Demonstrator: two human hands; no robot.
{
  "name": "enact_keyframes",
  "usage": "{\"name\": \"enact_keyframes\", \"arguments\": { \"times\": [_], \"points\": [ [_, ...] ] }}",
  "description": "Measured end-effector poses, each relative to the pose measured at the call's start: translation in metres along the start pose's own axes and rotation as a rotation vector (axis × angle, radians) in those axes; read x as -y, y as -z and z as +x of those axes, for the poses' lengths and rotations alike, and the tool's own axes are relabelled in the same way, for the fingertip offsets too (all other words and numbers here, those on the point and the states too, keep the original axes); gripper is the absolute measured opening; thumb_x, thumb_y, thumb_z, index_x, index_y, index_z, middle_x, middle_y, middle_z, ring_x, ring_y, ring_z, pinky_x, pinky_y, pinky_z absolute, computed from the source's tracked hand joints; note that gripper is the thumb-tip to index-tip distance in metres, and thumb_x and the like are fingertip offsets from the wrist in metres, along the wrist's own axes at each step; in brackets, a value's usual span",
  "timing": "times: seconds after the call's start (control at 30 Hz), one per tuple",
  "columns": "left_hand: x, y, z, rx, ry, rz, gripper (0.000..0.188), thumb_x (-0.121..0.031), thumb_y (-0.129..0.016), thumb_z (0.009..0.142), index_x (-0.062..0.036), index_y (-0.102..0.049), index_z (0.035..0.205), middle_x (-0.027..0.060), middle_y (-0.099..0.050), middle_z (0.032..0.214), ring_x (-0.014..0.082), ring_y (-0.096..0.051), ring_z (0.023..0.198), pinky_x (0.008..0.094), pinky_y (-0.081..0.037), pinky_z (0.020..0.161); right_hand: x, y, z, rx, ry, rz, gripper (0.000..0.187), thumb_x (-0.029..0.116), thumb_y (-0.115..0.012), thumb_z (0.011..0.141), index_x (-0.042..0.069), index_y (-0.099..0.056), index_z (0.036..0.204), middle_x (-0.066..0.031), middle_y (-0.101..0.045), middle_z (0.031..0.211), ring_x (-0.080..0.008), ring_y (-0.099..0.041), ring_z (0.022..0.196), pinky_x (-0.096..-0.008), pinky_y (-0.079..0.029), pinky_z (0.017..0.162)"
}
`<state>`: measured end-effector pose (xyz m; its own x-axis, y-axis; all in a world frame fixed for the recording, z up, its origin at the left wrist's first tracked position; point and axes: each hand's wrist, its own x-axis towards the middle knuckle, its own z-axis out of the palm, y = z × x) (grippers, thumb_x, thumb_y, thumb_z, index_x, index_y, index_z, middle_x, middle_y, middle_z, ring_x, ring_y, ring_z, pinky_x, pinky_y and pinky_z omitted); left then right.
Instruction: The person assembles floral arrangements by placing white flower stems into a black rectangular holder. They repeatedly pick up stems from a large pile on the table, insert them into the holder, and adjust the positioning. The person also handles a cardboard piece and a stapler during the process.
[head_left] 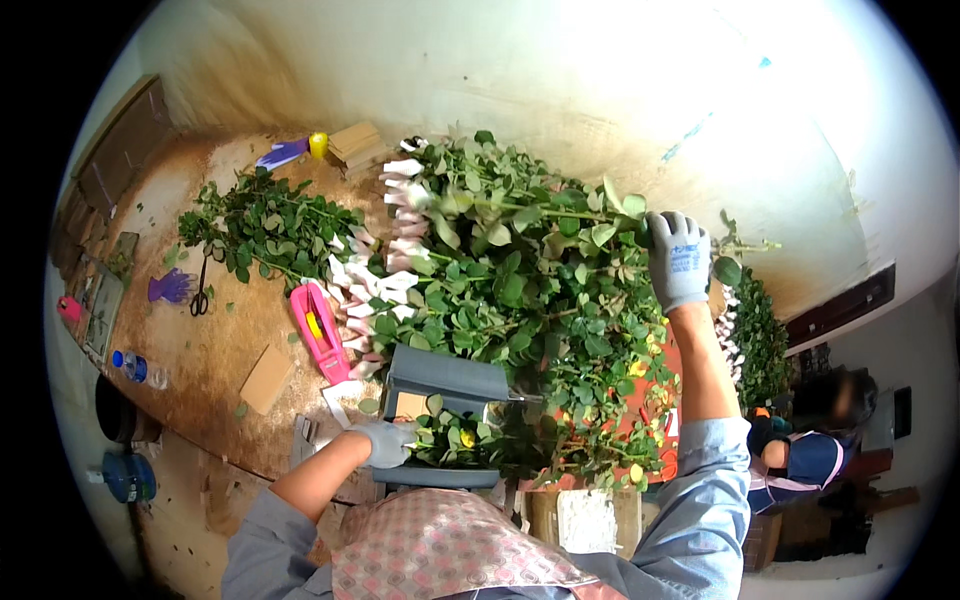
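A big heap of leafy green flower stems (pixel 510 270) with white-wrapped buds (pixel 400 225) lies across the brown table (pixel 215 345). My right hand (pixel 678 258), in a grey glove, reaches far out and grips stems at the heap's right edge. My left hand (pixel 388 442), also gloved, is closed on a small bunch of stems with a yellow bud (pixel 452 437) that lies in a grey metal device (pixel 445 385) at the table's near edge.
A second pile of stems (pixel 270 225) lies to the left, with black scissors (pixel 200 290), a pink tool (pixel 318 330), purple gloves (pixel 170 287), a yellow tape roll (pixel 318 145) and cardboard pieces (pixel 265 378). Another person (pixel 800 450) sits at the lower right.
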<state>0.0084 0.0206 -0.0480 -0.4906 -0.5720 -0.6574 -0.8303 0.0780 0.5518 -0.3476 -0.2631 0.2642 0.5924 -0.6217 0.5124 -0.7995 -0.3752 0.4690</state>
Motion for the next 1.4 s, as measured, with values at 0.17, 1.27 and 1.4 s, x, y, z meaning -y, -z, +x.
{"name": "enact_keyframes", "arguments": {
  "times": [0.17,1.27,1.4],
  "points": [
    [0.003,-0.005,0.003,-0.033,-0.079,-0.008,0.055,-0.028,-0.045,0.097,-0.0141,-0.049,0.15,0.0078,-0.03,0.167,0.036,-0.046,0.141,0.043,-0.037,0.118,0.029,0.04,-0.07,0.006,0.007,0.217,0.047,0.003,-0.061,0.077,0.012,-0.064,0.123,-0.0108,-0.064,0.115,-0.0325,-0.059,0.108,-0.0454,-0.047,0.093],
    [-0.029,0.024,-0.023,-0.079,-0.038,0.016,0.047,-0.026,-0.049,0.1,-0.0107,-0.055,0.143,0.0167,-0.043,0.157,0.0385,-0.052,0.134,0.0442,-0.042,0.113,0.36,-0.081,-0.198,0.789,0.337,0.845,0.036,0.018,-0.054,0.095,0.002,-0.057,0.128,-0.0172,-0.07,0.107,-0.0343,-0.072,0.092,-0.0466,-0.057,0.073],
    [-0.022,0.021,-0.019,-0.15,-0.101,-0.038,0.043,-0.025,-0.051,0.098,-0.0084,-0.06,0.137,0.0161,-0.048,0.153,0.0372,-0.055,0.131,0.0435,-0.043,0.111,0.353,-0.094,-0.207,0.748,0.382,0.875,0.035,0.015,-0.052,0.096,0.009,-0.057,0.13,-0.0176,-0.069,0.112,-0.0348,-0.071,0.098,-0.0478,-0.056,0.074]
  ]
}}
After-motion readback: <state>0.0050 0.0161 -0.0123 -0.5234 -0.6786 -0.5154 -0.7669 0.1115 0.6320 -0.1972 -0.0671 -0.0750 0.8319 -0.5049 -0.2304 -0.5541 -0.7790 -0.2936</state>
